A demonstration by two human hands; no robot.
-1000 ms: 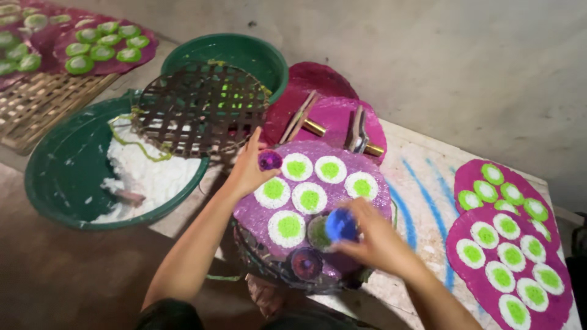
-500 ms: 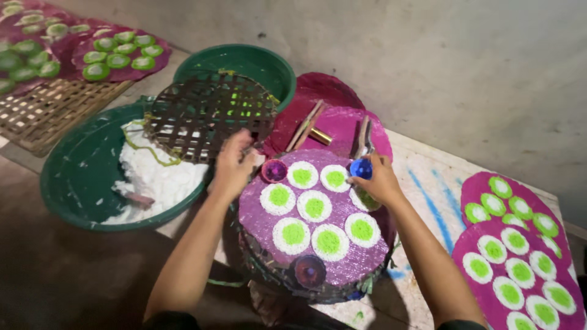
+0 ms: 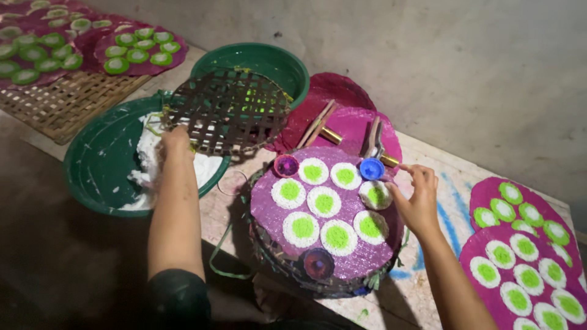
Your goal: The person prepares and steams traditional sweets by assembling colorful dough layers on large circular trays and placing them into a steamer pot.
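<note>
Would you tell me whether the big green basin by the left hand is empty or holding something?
Holding something: white doughy mass sits in the green basin, left hand on it.

A glossy green plastic basin (image 3: 98,177), a rough woven bamboo mat (image 3: 229,113) and a sparkly, perhaps sugared, purple disc (image 3: 327,223).

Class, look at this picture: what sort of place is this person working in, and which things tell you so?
Probably a small home food workshop: white-and-green cakes set out on a purple round tray, green basins of white dough, and woven bamboo racks.
</note>
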